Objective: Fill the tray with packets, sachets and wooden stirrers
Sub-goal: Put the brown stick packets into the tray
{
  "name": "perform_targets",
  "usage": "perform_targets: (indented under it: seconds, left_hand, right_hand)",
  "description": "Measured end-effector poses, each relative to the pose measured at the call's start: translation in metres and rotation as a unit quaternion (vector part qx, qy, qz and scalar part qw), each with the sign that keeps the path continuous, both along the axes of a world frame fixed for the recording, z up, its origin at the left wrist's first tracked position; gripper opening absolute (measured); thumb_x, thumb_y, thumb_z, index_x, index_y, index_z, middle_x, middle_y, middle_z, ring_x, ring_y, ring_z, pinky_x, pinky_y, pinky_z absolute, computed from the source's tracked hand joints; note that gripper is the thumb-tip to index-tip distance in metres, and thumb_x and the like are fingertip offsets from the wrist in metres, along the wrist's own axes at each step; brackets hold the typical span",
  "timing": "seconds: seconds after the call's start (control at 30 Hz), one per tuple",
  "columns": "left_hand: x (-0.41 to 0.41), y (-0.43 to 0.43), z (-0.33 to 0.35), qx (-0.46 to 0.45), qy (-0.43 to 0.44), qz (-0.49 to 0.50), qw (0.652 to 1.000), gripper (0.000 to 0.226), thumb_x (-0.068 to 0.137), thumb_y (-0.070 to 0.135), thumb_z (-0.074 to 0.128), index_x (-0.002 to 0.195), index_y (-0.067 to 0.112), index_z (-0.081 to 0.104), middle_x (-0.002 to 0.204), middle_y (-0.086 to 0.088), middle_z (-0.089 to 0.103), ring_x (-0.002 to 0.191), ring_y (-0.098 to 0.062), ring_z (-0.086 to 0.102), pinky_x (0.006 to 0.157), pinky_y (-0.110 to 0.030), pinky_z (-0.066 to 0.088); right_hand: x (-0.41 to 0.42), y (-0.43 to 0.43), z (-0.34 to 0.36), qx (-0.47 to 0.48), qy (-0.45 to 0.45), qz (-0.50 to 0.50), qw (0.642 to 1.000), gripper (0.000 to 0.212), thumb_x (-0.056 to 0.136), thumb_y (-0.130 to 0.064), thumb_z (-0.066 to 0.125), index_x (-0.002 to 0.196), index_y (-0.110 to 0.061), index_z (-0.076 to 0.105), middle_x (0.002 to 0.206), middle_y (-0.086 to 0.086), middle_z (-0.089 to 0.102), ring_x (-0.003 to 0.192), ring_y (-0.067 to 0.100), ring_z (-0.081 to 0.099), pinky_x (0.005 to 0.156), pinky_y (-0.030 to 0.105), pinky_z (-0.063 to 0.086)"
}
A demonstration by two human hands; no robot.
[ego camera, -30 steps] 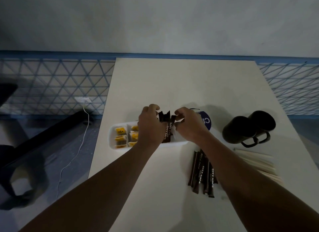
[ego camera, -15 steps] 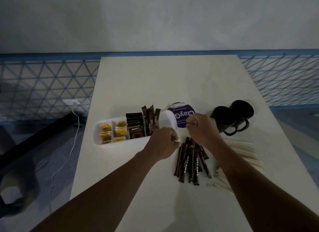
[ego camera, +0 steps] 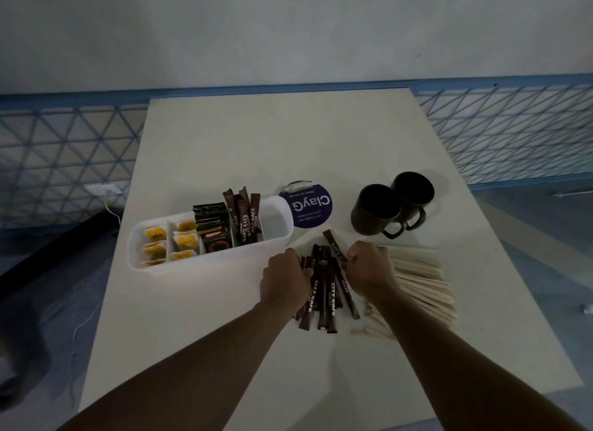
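With tea packets, dark sachets and a few sugar sticks sitting in the tray (ego camera: 141, 238), both hands, left hand (ego camera: 285, 281) and right hand (ego camera: 369, 270), are closing on the stick sachets (ego camera: 325, 289) at its 4 o'clock, wooden stirrers (ego camera: 423, 286) lying untouched.

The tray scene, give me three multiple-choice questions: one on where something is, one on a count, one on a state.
1. Where do the wooden stirrers lie?
A. in the tray
B. on the table, right of the loose sachets
C. inside a mug

2. How many mugs are there?
A. one
B. two
C. four

3. The tray's rightmost compartment is:
A. empty
B. full of tea bags
C. covered by a lid

Answers: 1 B, they fan out beside the loose sachets; 2 B, two dark mugs stand together; 3 A, only its white bottom shows.
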State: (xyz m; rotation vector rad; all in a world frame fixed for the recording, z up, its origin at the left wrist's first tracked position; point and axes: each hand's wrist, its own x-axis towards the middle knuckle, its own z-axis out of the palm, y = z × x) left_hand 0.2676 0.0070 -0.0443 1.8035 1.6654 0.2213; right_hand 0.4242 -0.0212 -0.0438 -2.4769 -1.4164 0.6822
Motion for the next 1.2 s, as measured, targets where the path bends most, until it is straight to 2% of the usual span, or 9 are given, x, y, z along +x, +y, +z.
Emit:
perform_targets:
  seconds: [0.2, 0.37, 0.43, 0.57, 0.73, 0.87, 0.93, 1.07, 1.2]
  left_hand:
    - [-0.002, 0.001, -0.009, 0.005, 0.021, -0.002, 1.000, 0.011, 0.089, 0.021, 0.063, 0.099, 0.016, 0.061, 0.094, -0.002, 0.066, 0.088, -0.022, 0.064, 0.078, -0.036, 0.055]
    - [-0.003, 0.003, -0.010, 0.015, 0.015, 0.004, 1.000, 0.009, 0.091, 0.018, 0.059, 0.099, 0.014, 0.062, 0.095, -0.003, 0.065, 0.089, -0.022, 0.062, 0.077, -0.033, 0.052]
    - [-0.001, 0.005, -0.007, 0.016, 0.010, 0.006, 1.000, 0.015, 0.092, 0.027, 0.060, 0.100, 0.014, 0.060, 0.096, -0.003, 0.063, 0.089, -0.022, 0.060, 0.076, -0.032, 0.049]
    - [0.002, 0.008, -0.004, -0.011, 0.016, -0.022, 1.000, 0.036, 0.085, 0.041, 0.068, 0.103, 0.012, 0.055, 0.098, -0.004, 0.061, 0.091, -0.023, 0.061, 0.076, -0.034, 0.050]
    - [0.002, 0.006, -0.001, -0.075, 0.084, -0.087, 0.990, 0.063, 0.069, 0.035, 0.084, 0.115, 0.010, 0.049, 0.111, -0.006, 0.056, 0.104, -0.025, 0.059, 0.078, -0.032, 0.046]
    - [0.005, 0.000, -0.003, -0.054, 0.084, -0.075, 0.992, 0.058, 0.072, 0.028, 0.082, 0.115, 0.010, 0.049, 0.114, -0.009, 0.057, 0.105, -0.027, 0.058, 0.077, -0.030, 0.043]
    - [0.005, 0.000, -0.005, -0.051, 0.075, -0.068, 0.994, 0.054, 0.074, 0.026, 0.081, 0.114, 0.009, 0.049, 0.112, -0.010, 0.058, 0.104, -0.027, 0.059, 0.074, -0.029, 0.042]
    - [0.006, 0.004, -0.008, -0.051, 0.077, -0.062, 0.994, 0.035, 0.082, 0.018, 0.071, 0.110, 0.009, 0.053, 0.111, -0.012, 0.060, 0.101, -0.028, 0.060, 0.073, -0.029, 0.045]
    - [0.005, 0.006, -0.014, -0.036, 0.088, -0.064, 0.993, 0.028, 0.086, 0.021, 0.066, 0.109, 0.010, 0.055, 0.109, -0.011, 0.062, 0.101, -0.028, 0.060, 0.079, -0.032, 0.049]
  right_hand:
    - [0.010, -0.001, -0.006, -0.031, 0.009, 0.029, 0.999, 0.016, 0.086, -0.026, 0.058, 0.076, -0.016, 0.050, 0.083, 0.008, 0.057, 0.064, 0.018, 0.046, 0.048, 0.020, 0.023]
    - [0.011, -0.002, 0.003, -0.102, 0.030, 0.046, 0.993, 0.014, 0.083, -0.022, 0.061, 0.077, -0.010, 0.055, 0.085, 0.015, 0.065, 0.068, 0.019, 0.054, 0.049, 0.018, 0.030]
    - [0.009, -0.002, 0.009, -0.111, 0.042, 0.042, 0.992, 0.016, 0.081, -0.020, 0.063, 0.078, -0.009, 0.053, 0.094, 0.019, 0.065, 0.069, 0.018, 0.052, 0.048, 0.018, 0.028]
    - [0.005, -0.004, 0.017, -0.117, 0.053, 0.057, 0.990, 0.024, 0.077, -0.022, 0.071, 0.070, -0.013, 0.049, 0.075, 0.004, 0.058, 0.058, 0.011, 0.054, 0.043, 0.016, 0.035]
    - [-0.003, -0.007, 0.021, -0.099, 0.082, 0.069, 0.989, 0.033, 0.077, -0.024, 0.077, 0.069, -0.015, 0.046, 0.073, 0.001, 0.055, 0.056, 0.008, 0.048, 0.044, 0.015, 0.035]
    - [-0.009, -0.011, 0.028, -0.087, 0.070, 0.076, 0.991, 0.022, 0.087, -0.019, 0.070, 0.097, -0.007, 0.055, 0.076, -0.006, 0.035, 0.061, 0.006, 0.035, 0.048, 0.013, 0.029]
    - [-0.011, -0.011, 0.023, -0.085, 0.066, 0.063, 0.992, 0.032, 0.089, -0.021, 0.070, 0.112, -0.002, 0.057, 0.084, -0.003, 0.036, 0.063, 0.007, 0.035, 0.049, 0.013, 0.030]
    - [-0.015, -0.011, 0.013, -0.091, 0.044, 0.032, 0.994, 0.027, 0.093, -0.019, 0.065, 0.112, -0.004, 0.056, 0.078, -0.005, 0.039, 0.062, 0.008, 0.040, 0.051, 0.014, 0.037]
    - [-0.017, -0.010, 0.006, -0.103, 0.042, 0.025, 0.993, 0.033, 0.089, -0.018, 0.068, 0.116, -0.006, 0.053, 0.095, 0.001, 0.047, 0.072, 0.009, 0.044, 0.050, 0.016, 0.031]
